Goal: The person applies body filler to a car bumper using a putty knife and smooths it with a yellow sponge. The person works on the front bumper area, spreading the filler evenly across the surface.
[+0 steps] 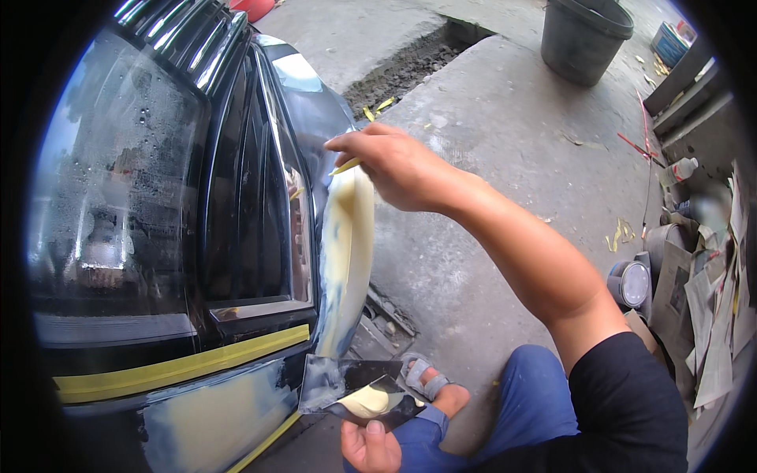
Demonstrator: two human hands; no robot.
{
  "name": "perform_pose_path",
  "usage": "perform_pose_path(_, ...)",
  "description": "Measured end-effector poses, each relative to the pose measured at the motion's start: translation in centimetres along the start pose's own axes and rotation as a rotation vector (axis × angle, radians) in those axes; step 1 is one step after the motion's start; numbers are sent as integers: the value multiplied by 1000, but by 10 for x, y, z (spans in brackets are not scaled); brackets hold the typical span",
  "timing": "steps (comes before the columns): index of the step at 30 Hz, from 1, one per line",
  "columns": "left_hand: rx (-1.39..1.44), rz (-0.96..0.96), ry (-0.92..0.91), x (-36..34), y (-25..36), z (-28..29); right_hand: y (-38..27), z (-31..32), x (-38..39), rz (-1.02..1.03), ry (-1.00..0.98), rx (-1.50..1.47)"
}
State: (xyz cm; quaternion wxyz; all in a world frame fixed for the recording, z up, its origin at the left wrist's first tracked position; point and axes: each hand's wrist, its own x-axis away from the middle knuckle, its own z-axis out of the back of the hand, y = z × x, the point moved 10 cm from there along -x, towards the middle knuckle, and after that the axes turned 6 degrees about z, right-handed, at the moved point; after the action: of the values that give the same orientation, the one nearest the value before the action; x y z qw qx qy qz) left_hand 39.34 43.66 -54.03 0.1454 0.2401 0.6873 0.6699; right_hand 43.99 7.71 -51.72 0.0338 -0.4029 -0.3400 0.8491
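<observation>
While the left hand [371, 448] is gripping a dark plate [356, 371] carrying cream filler [367, 402], the right hand [400, 168] is pinching a yellow spreader [347, 166] at the car's corner panel [352, 236]; filler is covering most, blue-grey streaks [334, 290] remaining uncoated.

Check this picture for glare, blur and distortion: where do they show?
Head view: pale glare on the large dark glass car window; same head view: black corners and a curved edge from the fisheye; head view, right: a blurred patch above loose grey paper sheets, while the bare right hand looks fairly sharp.
</observation>
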Motion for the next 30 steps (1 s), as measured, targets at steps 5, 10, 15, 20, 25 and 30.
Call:
perform_pose_path(5, 2, 25, -87, -13, -6, -17, -16, 50, 73, -214, 138, -86)
perform_pose_path(10, 137, 189, -172, -30, -12, -58, -65, 62, 156, -190, 129, -54)
perform_pose_path(15, 169, 148, -189, -33, -6, -72, -145, 70, 160, 94, 112, 23)
perform_pose_path(20, 155, 97, -229, -32, 10, -89, -173, 70, 156, 165, -20, 164)
perform_pose_path(25, 93, 20, -201, -36, 19, -93, -187, 55, 178, 242, -171, 169)
perform_pose_path(30, 76, 9, -230, -37, 26, -94, -174, 75, 179, 194, -57, 152)
